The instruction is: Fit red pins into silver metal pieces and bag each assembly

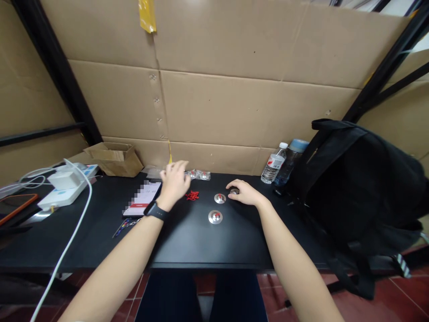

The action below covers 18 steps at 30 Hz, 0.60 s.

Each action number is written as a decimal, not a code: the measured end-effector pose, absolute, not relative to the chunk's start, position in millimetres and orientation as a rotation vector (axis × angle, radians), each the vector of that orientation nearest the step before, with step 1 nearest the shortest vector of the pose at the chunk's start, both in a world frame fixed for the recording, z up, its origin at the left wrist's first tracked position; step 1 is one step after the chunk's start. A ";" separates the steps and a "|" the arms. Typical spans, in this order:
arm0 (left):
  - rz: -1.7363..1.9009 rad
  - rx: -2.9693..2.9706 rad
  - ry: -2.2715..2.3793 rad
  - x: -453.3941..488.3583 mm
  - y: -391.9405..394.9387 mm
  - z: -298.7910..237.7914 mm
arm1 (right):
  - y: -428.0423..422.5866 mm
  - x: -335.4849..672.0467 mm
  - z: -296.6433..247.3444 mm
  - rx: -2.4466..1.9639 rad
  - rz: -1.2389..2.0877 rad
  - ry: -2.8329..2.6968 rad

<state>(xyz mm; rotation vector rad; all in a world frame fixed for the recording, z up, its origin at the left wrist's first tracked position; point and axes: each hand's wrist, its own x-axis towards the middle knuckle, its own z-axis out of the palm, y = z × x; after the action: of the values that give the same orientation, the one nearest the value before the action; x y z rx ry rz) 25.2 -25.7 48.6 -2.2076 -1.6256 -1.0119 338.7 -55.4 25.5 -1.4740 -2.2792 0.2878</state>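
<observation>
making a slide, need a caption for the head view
Left hand near red pieces, right hand by a metal disc, two more discs nearby.

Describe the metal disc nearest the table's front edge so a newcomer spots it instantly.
On the black table, look left of the black backpack to the right hand. Nearer the front edge, and left of that hand, lies a round silver disc with red on its raised middle. The similar discs sit farther back, closer to the cardboard wall.
</observation>
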 end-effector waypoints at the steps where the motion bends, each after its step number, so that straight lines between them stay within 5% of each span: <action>1: -0.956 -2.302 -1.533 37.2 -32.0 44.5 | -55.0 339.1 24.7 -1.474 0.286 -2.278; 9: -0.690 -2.675 -1.167 72.6 -48.9 10.8 | -55.3 337.3 24.2 -1.437 0.291 -2.291; 18: -0.875 -2.299 -1.787 18.2 -6.0 32.6 | -58.2 336.5 29.1 -1.456 0.297 -2.282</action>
<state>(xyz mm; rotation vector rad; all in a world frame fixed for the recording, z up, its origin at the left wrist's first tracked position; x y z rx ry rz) 18.2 -6.0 32.6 -2.2991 -1.7871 -0.8747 336.5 -58.2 29.1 -1.4563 -2.2823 0.2975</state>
